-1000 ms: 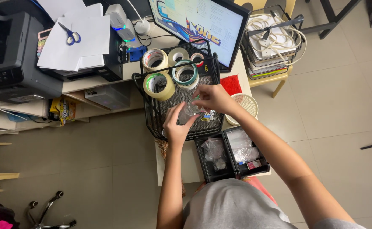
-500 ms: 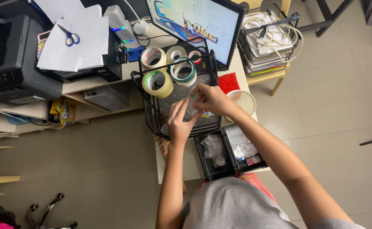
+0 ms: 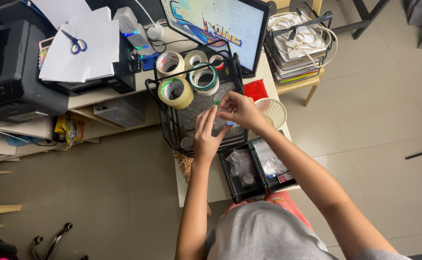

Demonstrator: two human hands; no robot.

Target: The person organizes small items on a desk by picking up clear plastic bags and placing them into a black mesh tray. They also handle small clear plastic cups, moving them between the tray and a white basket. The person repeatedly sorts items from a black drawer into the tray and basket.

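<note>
Cluttered desk, tiled floor beyond. Tape rolls (image 3: 175,92) sit in my black mesh tray (image 3: 187,126). My left hand (image 3: 206,136) and right hand (image 3: 238,109) both pinch a small clear bag (image 3: 219,120) over it; grip should stay light and level.

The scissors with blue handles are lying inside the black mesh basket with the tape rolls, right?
Not quite. In the head view, the blue-handled scissors lie on the white paper sheets on top of the printer. The black mesh basket does hold the tape rolls.
</note>
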